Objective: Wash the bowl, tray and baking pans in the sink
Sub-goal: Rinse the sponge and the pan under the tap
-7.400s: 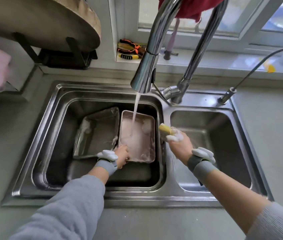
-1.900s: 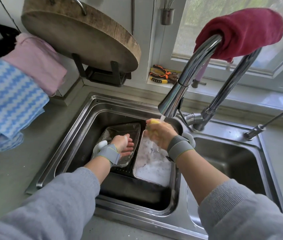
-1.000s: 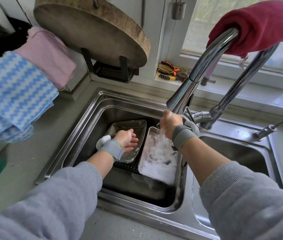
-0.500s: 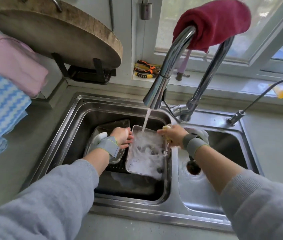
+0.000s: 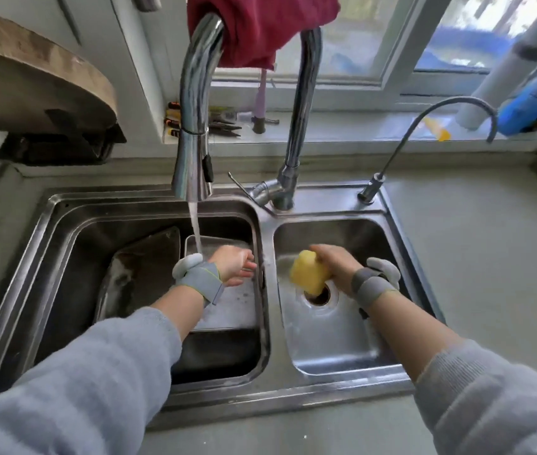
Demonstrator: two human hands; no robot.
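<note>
Spreading around everything, a grey countertop (image 5: pixel 474 257) holds a double steel sink (image 5: pixel 267 323) below a window (image 5: pixel 457 34). A faucet (image 5: pixel 195 126), draped with a red cloth (image 5: pixel 254 24), pours into the left basin, where two baking pans (image 5: pixel 237 307) (image 5: pixel 142 267) lie. The left hand (image 5: pixel 232 262), fingers relaxed, hovers over the right-hand pan. Over the right basin's drain, the right hand (image 5: pixel 334 262) grips a yellow sponge (image 5: pixel 308 272).

Both arms reached forward, grey sleeves pushed up off the forearms, a grey strap on each wrist. Left hand (image 5: pixel 235 265) was held flat, fingers straight and together, pointing right, palm partly up. Right hand (image 5: pixel 334 262) sat well apart from it, fingers curled down, gripping a yellow sponge (image 5: pixel 309 272).
</note>
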